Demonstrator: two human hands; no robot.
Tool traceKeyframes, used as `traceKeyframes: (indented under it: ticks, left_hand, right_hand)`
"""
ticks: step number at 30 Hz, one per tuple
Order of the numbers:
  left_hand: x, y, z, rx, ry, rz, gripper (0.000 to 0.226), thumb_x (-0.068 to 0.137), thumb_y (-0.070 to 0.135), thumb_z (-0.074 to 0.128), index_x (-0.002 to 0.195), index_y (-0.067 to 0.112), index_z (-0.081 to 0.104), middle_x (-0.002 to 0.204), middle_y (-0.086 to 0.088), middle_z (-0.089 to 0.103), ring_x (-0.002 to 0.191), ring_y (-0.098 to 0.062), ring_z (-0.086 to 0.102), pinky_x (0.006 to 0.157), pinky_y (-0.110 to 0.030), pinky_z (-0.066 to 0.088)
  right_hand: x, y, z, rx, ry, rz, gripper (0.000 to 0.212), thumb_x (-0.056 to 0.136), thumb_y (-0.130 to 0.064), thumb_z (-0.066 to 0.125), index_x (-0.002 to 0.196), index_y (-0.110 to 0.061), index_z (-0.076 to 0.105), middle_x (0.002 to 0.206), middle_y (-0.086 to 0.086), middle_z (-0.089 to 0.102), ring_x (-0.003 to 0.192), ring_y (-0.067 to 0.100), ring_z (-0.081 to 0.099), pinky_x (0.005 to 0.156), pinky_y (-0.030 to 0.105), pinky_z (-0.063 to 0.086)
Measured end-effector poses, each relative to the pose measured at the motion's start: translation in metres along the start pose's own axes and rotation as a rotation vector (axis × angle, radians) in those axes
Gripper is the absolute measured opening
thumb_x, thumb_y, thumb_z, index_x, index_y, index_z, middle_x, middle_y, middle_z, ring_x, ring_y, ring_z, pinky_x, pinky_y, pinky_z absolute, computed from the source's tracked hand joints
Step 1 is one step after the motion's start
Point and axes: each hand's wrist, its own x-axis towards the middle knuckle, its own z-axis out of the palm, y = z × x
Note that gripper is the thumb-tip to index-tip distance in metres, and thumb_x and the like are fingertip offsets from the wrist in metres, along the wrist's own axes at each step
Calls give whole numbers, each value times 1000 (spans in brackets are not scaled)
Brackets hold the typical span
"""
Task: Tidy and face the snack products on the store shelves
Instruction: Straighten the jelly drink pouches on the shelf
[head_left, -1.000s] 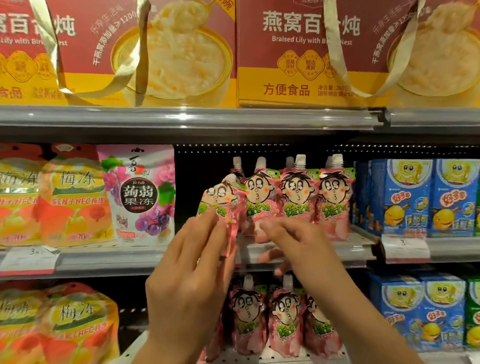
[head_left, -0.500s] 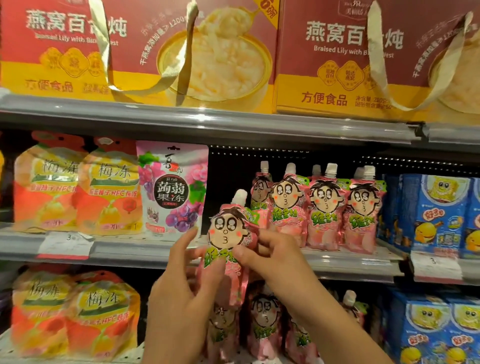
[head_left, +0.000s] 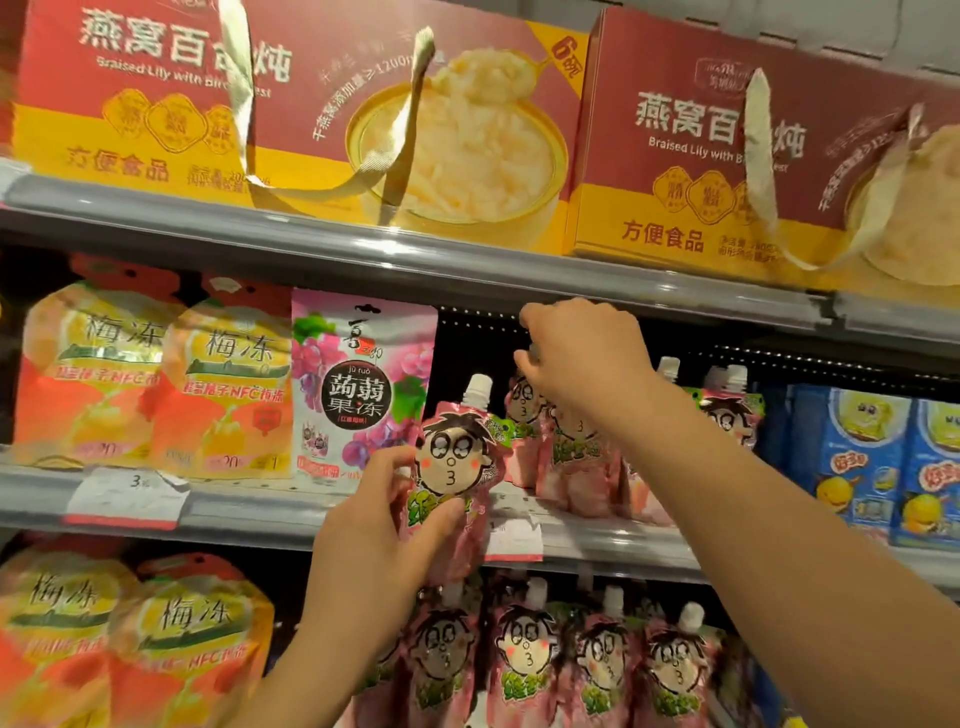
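Left hand (head_left: 384, 540) wrapped round pink cartoon pouch (head_left: 457, 467), held face-out just before the middle shelf edge (head_left: 249, 506) — likely waiting for a slot. Right hand (head_left: 582, 358) curled over tops of the standing pouch row (head_left: 571, 447) — probably parting them; actual grip unclear.

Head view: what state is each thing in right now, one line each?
Left hand: grips a pink pouch.
Pink pouch: upright, face forward, off the shelf.
Right hand: curled on the tops of the shelved pouches.
Shelved pouches: standing, partly hidden.
Grape bag: upright, facing out.
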Motion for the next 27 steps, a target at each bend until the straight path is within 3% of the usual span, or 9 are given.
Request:
traceKeyframes:
  ticks: [3, 8, 11, 13, 17, 20, 22, 25, 27]
  left_hand:
    - [1, -6, 2, -15, 0, 6, 47, 80, 65, 65, 118, 41, 52, 96, 23, 73, 75, 3, 63, 68, -24, 48]
    - [1, -12, 0, -6, -10, 26, 45, 81, 65, 64, 119, 44, 51, 96, 23, 73, 74, -1, 63, 68, -25, 50]
    - [3, -14, -2, -18, -14, 21, 45, 82, 65, 65, 119, 44, 51, 98, 23, 72, 80, 1, 64, 72, -26, 52]
    - [4, -12, -4, -31, -8, 34, 44, 81, 65, 65, 118, 43, 52, 93, 21, 73, 78, -1, 65, 69, -24, 52]
    - [6, -12, -3, -29, 4, 65, 40, 82, 60, 66, 114, 40, 54, 80, 10, 70, 68, -10, 61, 62, -23, 48]
    - [5, -12, -2, -34, 8, 45, 35, 84, 51, 72, 113, 42, 54, 84, 18, 71, 76, -3, 63, 65, -17, 47]
    - [6, -11, -1, -40, 6, 37, 34, 83, 51, 72, 111, 44, 53, 89, 29, 68, 77, -1, 63, 64, -12, 45]
    - [7, -10, 0, -42, 17, 48, 37, 81, 58, 68, 111, 41, 54, 77, 19, 68, 62, -7, 58, 56, -16, 39]
    - [6, -10, 0, -39, 17, 59, 37, 83, 56, 69, 112, 38, 55, 71, 18, 65, 57, -8, 54, 53, -19, 37]
  right_hand:
    - [18, -2, 3, -136, -115, -56, 24, 100, -43, 56, 102, -19, 54, 93, 5, 58, 96, 33, 64, 69, 36, 40]
    - [49, -1, 8, -213, -438, 5, 54, 102, -57, 46, 136, -15, 53, 129, 7, 61, 116, 32, 59, 77, 39, 47]
    - [61, 3, 17, -115, -581, 28, 60, 102, -57, 47, 135, -7, 55, 129, 10, 60, 114, 32, 58, 84, 39, 47]
    - [67, 6, 25, -72, -576, 17, 57, 102, -52, 51, 130, -3, 59, 121, 13, 62, 102, 32, 58, 83, 37, 47]
    - [77, 7, 34, -35, -553, 43, 47, 101, -41, 58, 128, -3, 62, 122, 13, 64, 99, 30, 58, 82, 37, 47]
    - [80, 12, 38, -31, -545, 22, 38, 101, -32, 61, 125, -3, 65, 112, 12, 65, 92, 28, 56, 76, 33, 43]
    - [80, 17, 41, -33, -532, 16, 32, 102, -23, 59, 126, -3, 65, 114, 13, 66, 91, 27, 56, 73, 31, 42]
    - [81, 23, 47, -35, -518, 7, 30, 101, -17, 58, 126, -2, 66, 111, 13, 65, 94, 30, 60, 73, 30, 42]
    - [80, 28, 50, -33, -507, 7, 30, 101, -17, 59, 127, -3, 66, 121, 13, 67, 104, 30, 64, 77, 31, 46]
